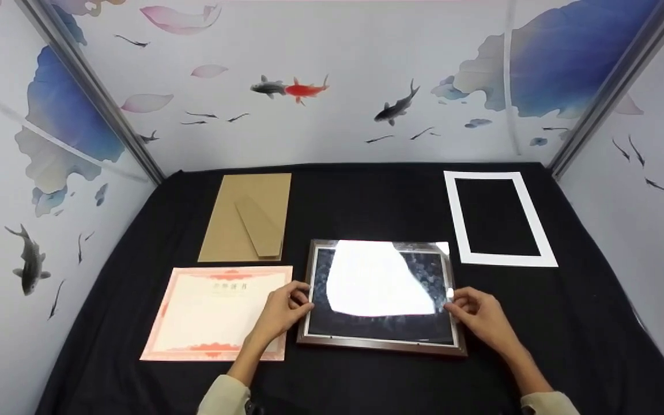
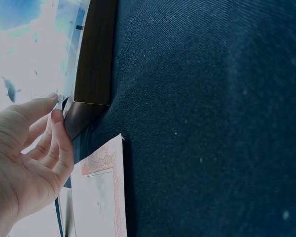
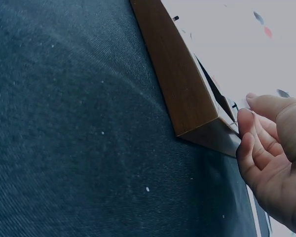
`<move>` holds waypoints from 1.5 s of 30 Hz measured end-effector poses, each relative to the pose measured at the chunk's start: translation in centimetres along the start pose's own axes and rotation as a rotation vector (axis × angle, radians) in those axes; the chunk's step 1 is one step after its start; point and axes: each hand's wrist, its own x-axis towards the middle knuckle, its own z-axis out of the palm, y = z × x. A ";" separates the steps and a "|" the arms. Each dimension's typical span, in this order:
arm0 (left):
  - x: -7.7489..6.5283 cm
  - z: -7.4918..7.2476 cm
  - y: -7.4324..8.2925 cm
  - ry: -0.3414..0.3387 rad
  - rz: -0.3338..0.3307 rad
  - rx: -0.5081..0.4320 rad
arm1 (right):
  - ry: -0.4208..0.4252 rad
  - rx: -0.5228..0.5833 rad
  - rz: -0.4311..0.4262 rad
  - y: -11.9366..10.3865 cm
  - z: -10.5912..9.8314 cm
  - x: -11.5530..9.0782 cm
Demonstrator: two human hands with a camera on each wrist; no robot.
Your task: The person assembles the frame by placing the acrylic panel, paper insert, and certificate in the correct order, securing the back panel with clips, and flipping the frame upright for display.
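A brown picture frame (image 1: pixel 381 347) lies on the black cloth, with small dark tabs along its inner edge. Over its opening is a clear, glossy sheet (image 1: pixel 375 279) that mirrors bright light; whether it is glass or plastic I cannot tell. My left hand (image 1: pixel 282 308) pinches the sheet's left edge between thumb and fingers, just above the frame's side (image 2: pixel 94 54). On the opposite edge, my right hand (image 1: pixel 482 317) pinches the sheet in the same way, beside the wooden corner (image 3: pixel 192 111). In the right wrist view a dark gap shows under the sheet.
A pink-bordered certificate (image 1: pixel 217 314) lies left of the frame, partly under my left forearm. Behind it is a brown backing board (image 1: pixel 225 230) with a stand leg (image 1: pixel 260 227). A white mat border (image 1: pixel 508 260) lies at the back right. Printed panels (image 1: pixel 332 138) enclose the table.
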 end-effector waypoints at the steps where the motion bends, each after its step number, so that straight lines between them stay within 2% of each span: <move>1: 0.0 0.0 0.0 -0.004 0.001 0.005 | 0.002 -0.024 -0.003 0.3 0.0 0.1; 5: 0.0 -0.2 -0.1 -0.025 0.016 0.041 | 0.030 -0.138 -0.017 1.1 -0.1 0.3; 9: 0.1 -0.6 -0.3 -0.011 0.056 0.077 | 0.054 -0.200 -0.039 1.4 -0.3 0.3; 13: 0.1 -1.1 -0.6 0.023 0.084 0.088 | 0.064 -0.189 -0.042 1.9 -0.7 0.3; 18: 0.0 -1.2 -1.0 0.034 0.078 0.062 | 0.040 -0.080 -0.036 2.6 -1.2 0.3; 23: 0.4 -0.7 -1.1 0.019 0.034 0.015 | -0.015 -0.003 -0.012 2.7 -1.4 0.2; 27: 1.0 -0.3 -0.9 0.020 -0.028 -0.025 | -0.023 -0.036 0.035 2.4 -1.2 0.5; 34: 1.4 0.3 -0.5 0.031 -0.090 0.046 | 0.013 -0.155 0.098 1.9 -0.5 1.3; 39: 1.5 0.5 -0.3 0.059 -0.109 0.097 | 0.029 -0.194 0.083 1.8 -0.1 1.5; 45: 2.1 0.3 -0.2 0.128 -0.113 0.145 | 0.042 -0.185 0.054 2.0 0.1 2.6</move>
